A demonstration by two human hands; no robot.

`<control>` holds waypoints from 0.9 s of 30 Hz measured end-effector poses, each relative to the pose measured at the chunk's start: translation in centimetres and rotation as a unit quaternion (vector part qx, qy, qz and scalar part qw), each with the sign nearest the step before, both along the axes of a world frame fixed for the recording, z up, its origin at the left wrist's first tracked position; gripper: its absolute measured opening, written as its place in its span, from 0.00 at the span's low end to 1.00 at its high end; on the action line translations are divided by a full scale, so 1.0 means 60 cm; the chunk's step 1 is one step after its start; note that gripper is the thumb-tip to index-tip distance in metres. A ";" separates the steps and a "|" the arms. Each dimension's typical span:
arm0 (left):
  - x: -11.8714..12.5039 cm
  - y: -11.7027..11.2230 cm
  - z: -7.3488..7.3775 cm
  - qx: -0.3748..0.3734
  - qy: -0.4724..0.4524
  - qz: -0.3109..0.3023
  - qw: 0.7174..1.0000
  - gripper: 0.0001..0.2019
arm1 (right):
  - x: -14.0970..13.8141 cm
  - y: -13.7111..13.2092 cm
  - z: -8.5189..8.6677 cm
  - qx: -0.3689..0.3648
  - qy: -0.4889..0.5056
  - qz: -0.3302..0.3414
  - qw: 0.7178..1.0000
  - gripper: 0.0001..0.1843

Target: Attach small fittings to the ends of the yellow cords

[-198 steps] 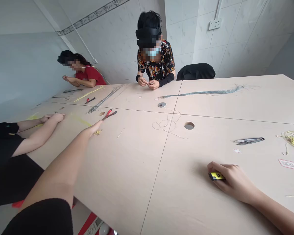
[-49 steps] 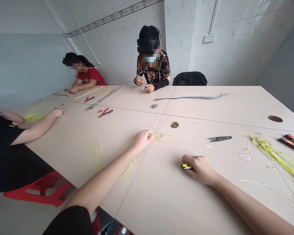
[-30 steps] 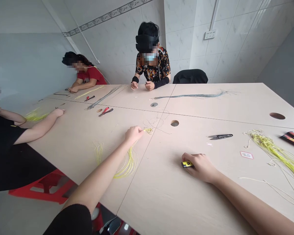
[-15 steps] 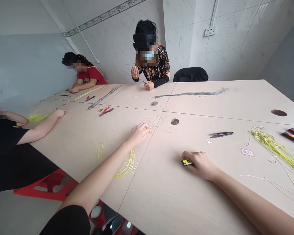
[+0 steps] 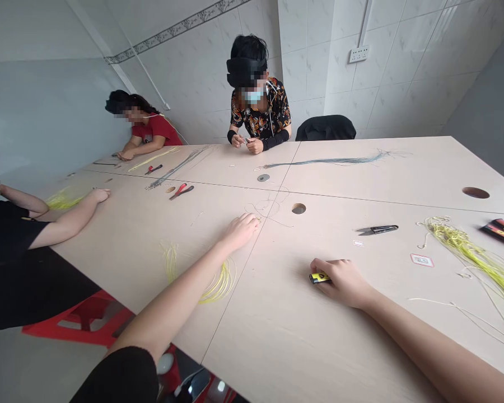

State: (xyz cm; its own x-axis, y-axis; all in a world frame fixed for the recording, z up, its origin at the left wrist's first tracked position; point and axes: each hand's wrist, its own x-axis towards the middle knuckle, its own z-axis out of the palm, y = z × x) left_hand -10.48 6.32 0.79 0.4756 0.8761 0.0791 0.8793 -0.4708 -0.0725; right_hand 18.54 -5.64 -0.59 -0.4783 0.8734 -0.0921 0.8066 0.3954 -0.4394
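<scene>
My right hand rests on the table, closed round a yellow and black lighter. Further off, my left hand is bent down to the tabletop, its fingertips together over small gold-coloured pieces that they mostly cover. What exactly sits between those fingers is hidden. A loose thin thread lies in loops just beyond them. Beneath my left forearm is a coil of yellow cord, partly covered by the arm.
Thread snips and a small label card lie right of centre. A bundle of yellow cords spreads at the far right. Red-handled pliers and a round table hole are further off. Several co-workers sit around the table.
My left fingers have lowered over the gold-coloured pieces and cover more of them. The right hand stays put with the lighter. The co-worker opposite has brought a raised hand down to the other.
</scene>
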 end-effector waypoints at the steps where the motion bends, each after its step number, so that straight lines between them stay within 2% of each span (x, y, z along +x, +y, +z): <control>1: 0.001 0.001 0.000 -0.001 0.005 -0.002 1.000 0.11 | 0.000 0.000 0.000 0.000 0.000 0.000 1.000 0.08; 16: 0.022 -0.012 0.015 0.017 0.028 0.016 0.999 0.11 | -0.002 0.000 0.002 0.008 -0.004 0.001 1.000 0.08; 22: 0.033 -0.018 0.017 0.026 0.078 0.013 0.996 0.13 | -0.003 0.000 0.006 0.006 -0.013 -0.003 1.000 0.09; 27: 0.029 -0.015 0.017 0.030 0.037 0.038 0.998 0.11 | -0.002 0.000 0.004 0.007 -0.013 0.001 1.000 0.09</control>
State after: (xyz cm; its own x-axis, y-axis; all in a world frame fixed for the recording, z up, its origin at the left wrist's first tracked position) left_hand -8.72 5.43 1.80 0.4148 0.9045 0.0995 0.9034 -0.3963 -0.1638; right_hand 18.40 -5.62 -0.32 -0.4773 0.8740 -0.0911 0.8167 0.4030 -0.4130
